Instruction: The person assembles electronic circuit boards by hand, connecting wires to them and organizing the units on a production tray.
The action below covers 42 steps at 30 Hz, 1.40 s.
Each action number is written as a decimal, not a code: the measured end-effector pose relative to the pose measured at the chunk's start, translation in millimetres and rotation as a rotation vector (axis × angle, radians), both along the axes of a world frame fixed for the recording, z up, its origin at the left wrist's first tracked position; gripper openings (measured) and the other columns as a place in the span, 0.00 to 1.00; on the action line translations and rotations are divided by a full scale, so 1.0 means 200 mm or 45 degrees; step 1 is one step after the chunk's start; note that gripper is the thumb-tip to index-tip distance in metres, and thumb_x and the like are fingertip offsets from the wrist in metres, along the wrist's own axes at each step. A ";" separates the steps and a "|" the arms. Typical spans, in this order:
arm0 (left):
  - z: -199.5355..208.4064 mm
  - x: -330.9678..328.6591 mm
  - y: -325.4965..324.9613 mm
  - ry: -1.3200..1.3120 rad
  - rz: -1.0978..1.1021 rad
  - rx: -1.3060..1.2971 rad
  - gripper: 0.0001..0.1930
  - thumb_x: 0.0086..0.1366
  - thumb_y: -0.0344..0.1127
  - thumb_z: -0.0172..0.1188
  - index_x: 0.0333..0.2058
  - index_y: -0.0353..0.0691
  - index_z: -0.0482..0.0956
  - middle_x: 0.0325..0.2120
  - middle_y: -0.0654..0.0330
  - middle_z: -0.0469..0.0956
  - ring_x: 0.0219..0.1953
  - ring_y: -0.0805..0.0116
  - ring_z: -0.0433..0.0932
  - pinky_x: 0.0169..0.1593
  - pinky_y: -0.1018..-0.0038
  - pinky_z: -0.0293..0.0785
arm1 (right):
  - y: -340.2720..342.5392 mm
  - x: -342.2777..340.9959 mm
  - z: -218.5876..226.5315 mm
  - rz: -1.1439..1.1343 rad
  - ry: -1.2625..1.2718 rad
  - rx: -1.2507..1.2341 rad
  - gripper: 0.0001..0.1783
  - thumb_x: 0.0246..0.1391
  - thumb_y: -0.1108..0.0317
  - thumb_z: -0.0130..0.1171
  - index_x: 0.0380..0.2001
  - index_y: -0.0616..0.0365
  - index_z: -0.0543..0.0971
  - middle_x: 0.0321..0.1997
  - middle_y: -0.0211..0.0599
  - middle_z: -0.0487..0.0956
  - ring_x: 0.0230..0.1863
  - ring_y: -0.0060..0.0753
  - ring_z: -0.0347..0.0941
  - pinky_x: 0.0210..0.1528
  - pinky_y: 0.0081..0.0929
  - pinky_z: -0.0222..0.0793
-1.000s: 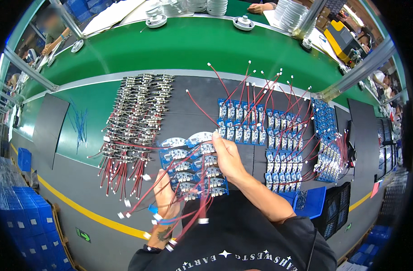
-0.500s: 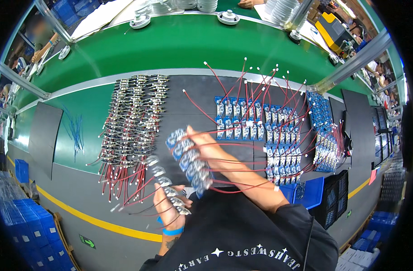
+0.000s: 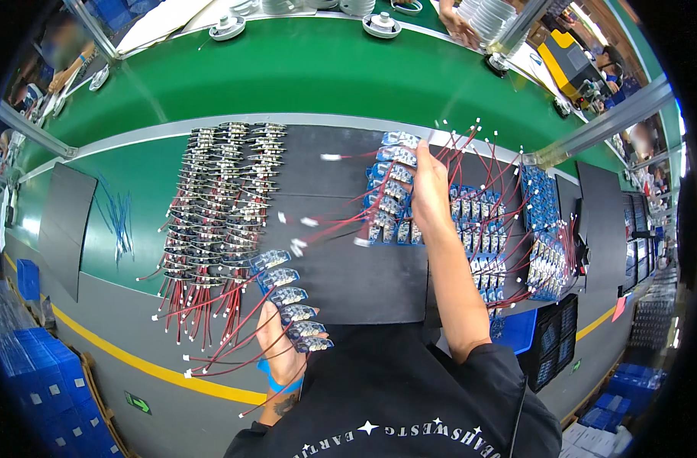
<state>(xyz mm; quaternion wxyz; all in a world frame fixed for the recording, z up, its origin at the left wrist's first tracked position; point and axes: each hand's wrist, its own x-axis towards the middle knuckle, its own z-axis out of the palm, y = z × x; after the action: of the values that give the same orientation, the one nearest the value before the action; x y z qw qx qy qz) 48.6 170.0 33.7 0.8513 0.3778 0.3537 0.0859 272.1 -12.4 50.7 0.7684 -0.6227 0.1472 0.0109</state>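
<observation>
Circuit-board strip (image 3: 394,174) in grasping fingers of right hand (image 3: 431,192), over row of laid boards (image 3: 405,230); second strip (image 3: 289,295) in grasping fingers of left hand (image 3: 278,353), partly past near edge of black mat (image 3: 352,282). Hold by board edges and keep trailing connectors (image 3: 309,222) from catching. Open room on mat, between hands.

A green bench (image 3: 146,175) bears dark mats (image 3: 356,282) with rows of circuit boards (image 3: 544,263), plus loose blue strands (image 3: 120,229)

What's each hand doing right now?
Left hand: closed, holding a strip of circuit boards.
Right hand: closed, holding a second wired strip.
</observation>
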 end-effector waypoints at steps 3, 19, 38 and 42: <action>-0.01 -0.01 0.05 -0.090 -0.076 0.037 0.20 0.72 0.47 0.42 0.47 0.35 0.69 0.27 0.53 0.78 0.21 0.62 0.80 0.18 0.68 0.81 | -0.07 0.03 -0.02 0.224 -0.086 -0.319 0.20 0.65 0.54 0.48 0.42 0.61 0.76 0.29 0.26 0.77 0.28 0.15 0.72 0.24 0.18 0.71; 0.00 0.04 0.09 -0.287 -0.224 0.082 0.16 0.73 0.36 0.41 0.52 0.32 0.66 0.41 0.53 0.76 0.35 0.62 0.81 0.33 0.64 0.84 | -0.23 -0.41 0.41 -0.149 -0.884 -1.025 0.14 0.59 0.76 0.54 0.48 0.67 0.76 0.36 0.40 0.80 0.30 0.21 0.73 0.28 0.16 0.68; 0.06 0.07 0.26 -0.313 -0.520 0.405 0.16 0.74 0.40 0.42 0.45 0.31 0.70 0.33 0.55 0.79 0.26 0.68 0.81 0.28 0.75 0.80 | 0.44 -0.12 0.38 1.999 -0.268 -0.493 0.11 0.54 0.71 0.62 0.39 0.67 0.81 0.27 0.33 0.81 0.28 0.17 0.73 0.29 0.19 0.69; 0.10 0.07 0.32 -0.334 -0.645 -0.191 0.19 0.73 0.44 0.40 0.48 0.32 0.67 0.30 0.51 0.78 0.24 0.58 0.82 0.22 0.64 0.82 | 0.44 -0.05 0.30 2.088 -0.299 -0.335 0.10 0.55 0.72 0.60 0.39 0.68 0.81 0.28 0.35 0.81 0.29 0.21 0.75 0.30 0.20 0.70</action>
<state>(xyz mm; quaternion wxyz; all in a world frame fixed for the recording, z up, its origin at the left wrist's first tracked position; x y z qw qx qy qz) 62.9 234.8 53.7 0.9096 0.3759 0.1404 -0.1077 262.6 75.0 110.9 0.4485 -0.6140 -0.4332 0.4839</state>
